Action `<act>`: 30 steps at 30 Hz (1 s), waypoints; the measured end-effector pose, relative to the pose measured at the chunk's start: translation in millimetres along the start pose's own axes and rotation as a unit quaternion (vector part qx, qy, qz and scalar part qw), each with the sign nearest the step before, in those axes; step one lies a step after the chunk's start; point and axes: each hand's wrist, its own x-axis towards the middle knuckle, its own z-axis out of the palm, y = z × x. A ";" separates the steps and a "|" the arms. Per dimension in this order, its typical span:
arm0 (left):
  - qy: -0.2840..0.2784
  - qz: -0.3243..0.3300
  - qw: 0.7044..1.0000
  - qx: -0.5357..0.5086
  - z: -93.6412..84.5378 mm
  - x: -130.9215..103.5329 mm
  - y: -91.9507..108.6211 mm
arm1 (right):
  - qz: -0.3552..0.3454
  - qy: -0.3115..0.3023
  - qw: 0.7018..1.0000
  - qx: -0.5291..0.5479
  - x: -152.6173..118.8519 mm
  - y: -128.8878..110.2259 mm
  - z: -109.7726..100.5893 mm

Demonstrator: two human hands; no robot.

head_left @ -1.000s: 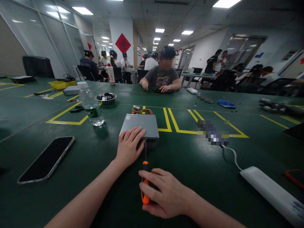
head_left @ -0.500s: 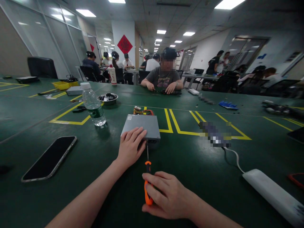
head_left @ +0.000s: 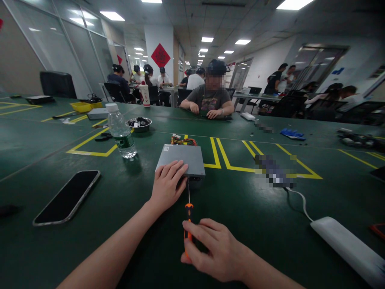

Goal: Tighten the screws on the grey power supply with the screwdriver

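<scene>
A grey computer power supply (head_left: 192,156) lies on the green table, its bundle of coloured wires (head_left: 184,140) at the back. My left hand (head_left: 169,182) grips its front left part, fingers spread over the top and thumb down at the front face. In my right hand (head_left: 213,247) is a screwdriver (head_left: 189,214), its orange and black handle between thumb and fingers. The shaft points away from me, and its tip meets the front face beside my left thumb. The tip itself and any screw there are too small to make out.
Left of the power supply stand a water bottle (head_left: 122,134) and a metal bowl (head_left: 138,125) of small parts. A phone (head_left: 67,197) lies at near left. On the right are a white power strip (head_left: 345,245) and blue gloves (head_left: 292,134). A person (head_left: 210,96) sits opposite.
The fingers of my right hand have shifted around the screwdriver handle, covering more of its lower end. My left hand stays on the power supply. The whole view has moved slightly.
</scene>
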 end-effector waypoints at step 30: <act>-0.002 -0.001 1.000 -0.002 1.6 -0.9 -0.1 | 0.044 -0.079 0.994 0.055 -1.0 -0.1 7.5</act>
